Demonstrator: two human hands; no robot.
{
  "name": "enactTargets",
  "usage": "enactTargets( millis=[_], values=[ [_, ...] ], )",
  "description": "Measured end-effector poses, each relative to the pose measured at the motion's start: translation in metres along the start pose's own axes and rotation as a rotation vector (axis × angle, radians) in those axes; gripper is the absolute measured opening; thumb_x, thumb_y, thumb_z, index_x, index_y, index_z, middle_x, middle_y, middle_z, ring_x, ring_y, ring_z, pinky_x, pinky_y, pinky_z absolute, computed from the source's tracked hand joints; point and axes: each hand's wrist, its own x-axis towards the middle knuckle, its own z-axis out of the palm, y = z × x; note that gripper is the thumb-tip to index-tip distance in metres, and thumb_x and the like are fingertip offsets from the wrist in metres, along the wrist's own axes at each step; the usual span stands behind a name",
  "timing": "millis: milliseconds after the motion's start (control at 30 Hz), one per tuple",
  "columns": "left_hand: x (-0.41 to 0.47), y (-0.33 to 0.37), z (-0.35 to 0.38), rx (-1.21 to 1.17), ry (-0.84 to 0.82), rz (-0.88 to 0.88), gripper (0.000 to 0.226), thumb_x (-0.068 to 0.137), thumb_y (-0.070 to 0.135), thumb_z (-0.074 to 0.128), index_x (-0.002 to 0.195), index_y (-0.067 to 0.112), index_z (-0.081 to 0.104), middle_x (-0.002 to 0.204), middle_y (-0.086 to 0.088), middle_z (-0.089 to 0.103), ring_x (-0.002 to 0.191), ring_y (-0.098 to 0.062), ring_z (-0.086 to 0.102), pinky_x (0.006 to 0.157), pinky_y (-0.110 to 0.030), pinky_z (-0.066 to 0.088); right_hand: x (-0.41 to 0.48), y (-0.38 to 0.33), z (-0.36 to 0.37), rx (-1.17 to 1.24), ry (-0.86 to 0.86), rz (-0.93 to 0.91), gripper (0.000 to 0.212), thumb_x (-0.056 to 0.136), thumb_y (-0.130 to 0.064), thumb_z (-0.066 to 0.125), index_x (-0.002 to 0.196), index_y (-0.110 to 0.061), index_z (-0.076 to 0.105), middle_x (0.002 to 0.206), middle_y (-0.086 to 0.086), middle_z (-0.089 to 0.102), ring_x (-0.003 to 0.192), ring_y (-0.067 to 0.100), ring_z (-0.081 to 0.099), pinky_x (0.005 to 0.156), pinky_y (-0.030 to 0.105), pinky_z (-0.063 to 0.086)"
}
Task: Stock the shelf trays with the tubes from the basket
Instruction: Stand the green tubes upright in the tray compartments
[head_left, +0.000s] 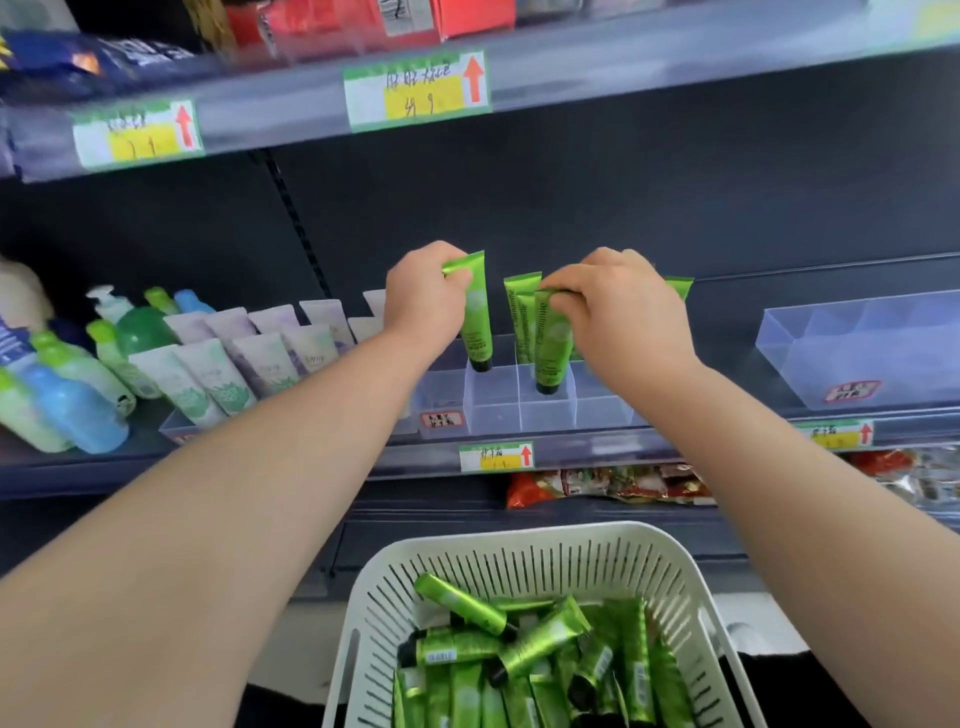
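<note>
My left hand (427, 296) pinches the crimped top of a green tube (478, 322), held cap-down over a compartment of the clear divided tray (493, 405) on the middle shelf. My right hand (618, 317) pinches the top of a second green tube (551, 353), whose black cap sits low in the neighbouring compartment. Further green tubes (521, 312) stand upright in the tray's back row, one partly hidden behind my right hand. The white slotted basket (374, 613) at the bottom holds several green tubes (524, 660) lying loose.
An empty-looking clear tray (857, 358) sits to the right on the same shelf. White tubes (249, 358) and green and blue bottles (78, 395) fill the left side. Price tags (496, 457) line the shelf edges. Red snack packets (613, 483) lie on the shelf below.
</note>
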Motion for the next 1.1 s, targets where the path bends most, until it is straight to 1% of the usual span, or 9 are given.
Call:
enactTargets(
  millis=[300,400,500,633,733,833,933,1033,1100],
  values=[
    [0.034,-0.028,0.045,0.107,-0.121,-0.034,0.014,0.092,0.015,0.059,0.1,0.02,0.07,0.101,-0.003,0.068,0.095,-0.023,0.058,0.078,-0.031,0.044,0.02,0.014,0.028,0.004,-0.015,-0.022,0.024,0.097,-0.025,0.049,0.113,-0.03,0.067,0.105,-0.004,0.062,0.097,0.021,0.047,0.063,0.034,0.046],
    [0.035,-0.034,0.052,0.108,-0.152,-0.049,0.014,0.091,0.015,0.061,0.098,0.022,0.071,0.1,-0.002,0.068,0.094,-0.023,0.059,0.079,-0.03,0.045,0.022,0.017,0.031,0.009,-0.012,-0.033,0.025,0.096,-0.024,0.05,0.113,-0.028,0.068,0.103,-0.003,0.063,0.094,0.022,0.046,0.063,0.033,0.044],
    [0.033,-0.037,0.054,0.094,-0.155,-0.055,0.019,0.092,0.015,0.06,0.105,0.022,0.071,0.106,-0.002,0.069,0.099,-0.022,0.06,0.082,-0.029,0.046,0.024,0.016,0.033,0.002,-0.026,-0.034,0.025,0.097,-0.024,0.05,0.114,-0.028,0.067,0.105,-0.003,0.063,0.095,0.022,0.046,0.065,0.034,0.045],
    [0.028,-0.036,0.045,0.012,-0.105,-0.052,0.035,0.092,0.005,0.057,0.123,0.021,0.064,0.124,-0.003,0.063,0.115,-0.022,0.057,0.098,-0.036,0.046,0.03,0.007,0.035,0.003,-0.016,-0.026,0.026,0.097,-0.024,0.049,0.114,-0.03,0.067,0.105,-0.003,0.062,0.098,0.022,0.047,0.065,0.031,0.041],
    [0.02,-0.035,0.032,0.017,-0.068,0.001,0.04,0.091,-0.001,0.052,0.125,0.018,0.062,0.126,-0.006,0.06,0.117,-0.023,0.055,0.098,-0.038,0.046,0.04,-0.008,0.039,-0.006,-0.002,-0.049,0.027,0.096,-0.023,0.047,0.113,-0.029,0.067,0.106,-0.001,0.062,0.099,0.025,0.047,0.065,0.031,0.04],
    [0.009,-0.033,0.016,0.055,-0.067,0.057,0.038,0.09,-0.002,0.051,0.12,0.016,0.065,0.124,-0.005,0.061,0.115,-0.022,0.056,0.095,-0.033,0.046,0.052,-0.02,0.047,-0.038,0.006,-0.061,0.027,0.096,-0.023,0.046,0.114,-0.028,0.066,0.106,0.001,0.062,0.099,0.026,0.047,0.066,0.033,0.041],
    [-0.009,-0.035,0.006,0.076,-0.077,0.104,0.037,0.089,-0.003,0.05,0.114,0.017,0.069,0.121,-0.003,0.062,0.109,-0.021,0.057,0.088,-0.024,0.044,0.064,-0.028,0.057,-0.089,0.02,-0.066,0.028,0.095,-0.019,0.046,0.113,-0.026,0.066,0.103,0.003,0.062,0.098,0.028,0.047,0.063,0.032,0.034],
    [-0.026,-0.043,0.0,0.112,-0.124,0.139,0.036,0.088,-0.004,0.053,0.109,0.018,0.071,0.12,0.0,0.063,0.107,-0.018,0.057,0.084,-0.02,0.04,0.073,-0.03,0.07,-0.139,-0.031,-0.066,0.03,0.092,-0.015,0.049,0.116,-0.025,0.065,0.105,0.006,0.061,0.101,0.031,0.047,0.067,0.032,0.033],
    [-0.031,-0.049,-0.005,0.148,-0.162,0.164,0.036,0.087,-0.006,0.054,0.107,0.019,0.071,0.118,0.0,0.063,0.106,-0.018,0.057,0.086,-0.024,0.044,0.077,-0.029,0.079,-0.163,-0.092,-0.053,0.029,0.093,-0.016,0.049,0.116,-0.023,0.065,0.107,0.007,0.061,0.104,0.032,0.047,0.073,0.035,0.036]
  ],
)
